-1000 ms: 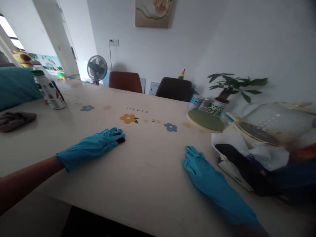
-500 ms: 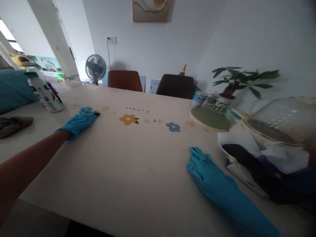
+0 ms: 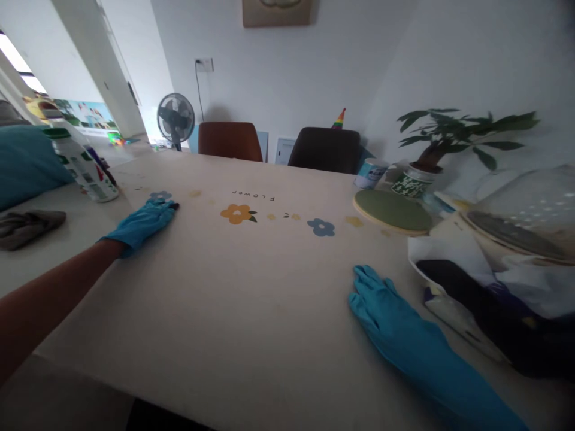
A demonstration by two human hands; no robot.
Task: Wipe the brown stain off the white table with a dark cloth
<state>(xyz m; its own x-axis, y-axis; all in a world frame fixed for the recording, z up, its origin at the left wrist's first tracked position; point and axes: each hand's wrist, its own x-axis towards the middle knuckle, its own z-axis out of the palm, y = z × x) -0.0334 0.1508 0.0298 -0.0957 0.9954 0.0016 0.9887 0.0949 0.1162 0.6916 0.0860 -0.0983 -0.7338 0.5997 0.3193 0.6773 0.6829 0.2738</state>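
My left hand (image 3: 146,224), in a blue rubber glove, rests on the pale table covering (image 3: 251,299) at the left, just below a printed blue flower (image 3: 160,195). Its fingers are bent close together, and a small dark bit (image 3: 176,206) sticks out at their tips; the rest of it is hidden. My right hand (image 3: 380,308) wears a long blue glove and lies palm down on the table at the right. Its fingers are stretched out and hold nothing. Beside it are a white wrapper (image 3: 444,254) and a dark object (image 3: 467,299).
A white bottle with a green cap (image 3: 83,164) and a grey cloth (image 3: 31,227) lie left. At the right stand a green round mat (image 3: 393,211), a can (image 3: 371,173), a potted plant (image 3: 413,179) and a clear cover (image 3: 525,203). Two chairs (image 3: 231,142) stand beyond the table.
The view has tilted slightly down and to the left. My left hand has drawn back a little, uncovering more of the blue flower. My right hand stays flat on the table.
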